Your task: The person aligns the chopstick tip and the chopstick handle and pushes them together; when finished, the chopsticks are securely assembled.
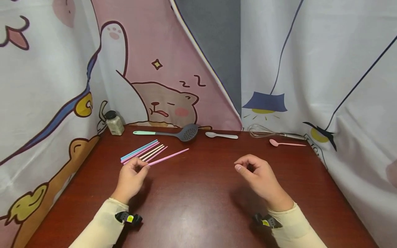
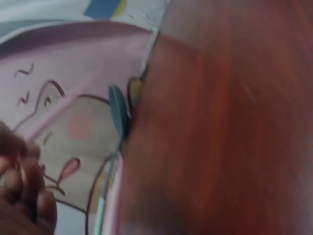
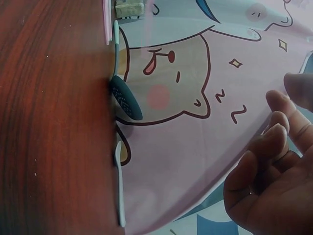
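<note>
My left hand (image 1: 131,177) pinches one end of a pink chopstick (image 1: 169,157), which points right and away over the table. In the left wrist view the same chopstick (image 2: 54,112) runs blurred from the fingertips. Just beyond that hand lies a bundle of chopsticks (image 1: 139,151) in blue, pink and cream, partly hidden by the fingers. My right hand (image 1: 258,177) hovers above the right half of the table, fingers loosely bent and nothing between them. Its curved fingers (image 3: 266,142) appear in the right wrist view too.
Along the back edge stand or lie a glass jar (image 1: 114,124) with a black lid, a slotted skimmer (image 1: 188,133), a white spoon (image 1: 221,135) and a whisk (image 1: 263,131). A pink spoon (image 1: 286,143) lies at the right. Printed curtains (image 1: 167,69) enclose the table (image 1: 192,206).
</note>
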{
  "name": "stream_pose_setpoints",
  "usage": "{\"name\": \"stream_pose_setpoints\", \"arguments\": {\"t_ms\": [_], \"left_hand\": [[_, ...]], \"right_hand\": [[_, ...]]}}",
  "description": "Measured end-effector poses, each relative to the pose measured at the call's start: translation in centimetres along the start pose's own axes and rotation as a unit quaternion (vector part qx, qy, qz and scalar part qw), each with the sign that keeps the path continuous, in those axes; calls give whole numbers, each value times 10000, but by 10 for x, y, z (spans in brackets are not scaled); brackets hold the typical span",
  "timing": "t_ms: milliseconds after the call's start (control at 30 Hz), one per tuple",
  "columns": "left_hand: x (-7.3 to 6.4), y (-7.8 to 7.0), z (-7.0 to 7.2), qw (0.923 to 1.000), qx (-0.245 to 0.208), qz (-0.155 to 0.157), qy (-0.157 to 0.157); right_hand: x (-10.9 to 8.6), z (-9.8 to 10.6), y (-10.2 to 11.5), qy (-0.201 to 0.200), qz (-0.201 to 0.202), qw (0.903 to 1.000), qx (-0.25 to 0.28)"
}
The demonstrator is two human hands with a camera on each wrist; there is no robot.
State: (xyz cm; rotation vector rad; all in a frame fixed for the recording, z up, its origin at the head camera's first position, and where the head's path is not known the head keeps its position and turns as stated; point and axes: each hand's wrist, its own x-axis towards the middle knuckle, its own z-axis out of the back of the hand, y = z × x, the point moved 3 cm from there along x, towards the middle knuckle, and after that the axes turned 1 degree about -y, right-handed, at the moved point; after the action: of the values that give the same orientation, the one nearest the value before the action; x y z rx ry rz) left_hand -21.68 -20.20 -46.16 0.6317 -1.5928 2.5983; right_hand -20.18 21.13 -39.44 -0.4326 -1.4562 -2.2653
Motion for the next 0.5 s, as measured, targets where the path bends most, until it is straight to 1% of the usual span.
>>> {"name": "stream_pose_setpoints", "arguments": {"t_ms": [100, 167, 267, 333, 400, 500], "left_hand": [[1, 11, 7, 9969, 734, 241, -140], [2, 17, 10, 9944, 1011, 276, -117], [4, 24, 13, 9911, 1286, 314, 147], [5, 26, 14, 9867, 1546, 308, 388], [6, 27, 16, 9800, 1859, 333, 626], [9, 27, 18, 9667, 2364, 396, 901]], "right_hand": [[0, 2, 1, -20, 34, 10000, 23], [0, 4, 2, -42, 20, 10000, 55], [-1, 6, 4, -77, -15, 9999, 78], [-1, 6, 4, -84, -17, 9999, 114], [-1, 7, 5, -82, -25, 9999, 131], [0, 8, 5, -70, -41, 9999, 151]]}}
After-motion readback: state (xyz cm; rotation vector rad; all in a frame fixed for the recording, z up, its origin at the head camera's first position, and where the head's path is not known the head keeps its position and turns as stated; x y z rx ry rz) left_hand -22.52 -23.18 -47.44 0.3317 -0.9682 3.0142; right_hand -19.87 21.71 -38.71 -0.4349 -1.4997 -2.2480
